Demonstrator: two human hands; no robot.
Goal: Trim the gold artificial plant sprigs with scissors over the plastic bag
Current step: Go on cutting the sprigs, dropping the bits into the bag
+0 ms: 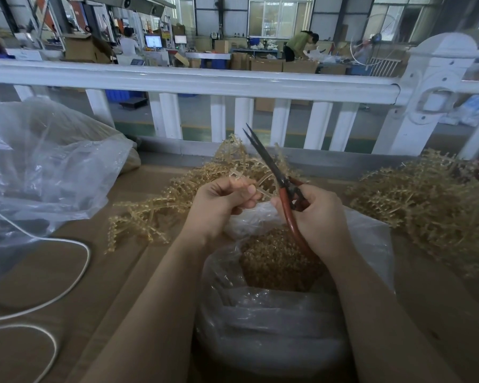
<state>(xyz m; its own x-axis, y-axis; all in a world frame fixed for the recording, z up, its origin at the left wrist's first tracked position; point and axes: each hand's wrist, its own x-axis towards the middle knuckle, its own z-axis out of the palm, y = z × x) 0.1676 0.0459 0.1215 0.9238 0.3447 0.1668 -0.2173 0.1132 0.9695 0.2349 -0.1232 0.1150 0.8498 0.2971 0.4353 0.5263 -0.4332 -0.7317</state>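
Below — plastic bag (274, 322) of gold trimmings (277, 261), mouth open.

I see the gold sprig (161, 205) pinched at its stem, its beaded branches trailing left over the desk. The scissors (277, 178) have red handles and dark blades, slightly parted, tips pointing up and away. Below them the clear plastic bag (260, 313) stands open, holding gold trimmings (277, 261). A heap of gold sprigs (426, 205) lies to the right.
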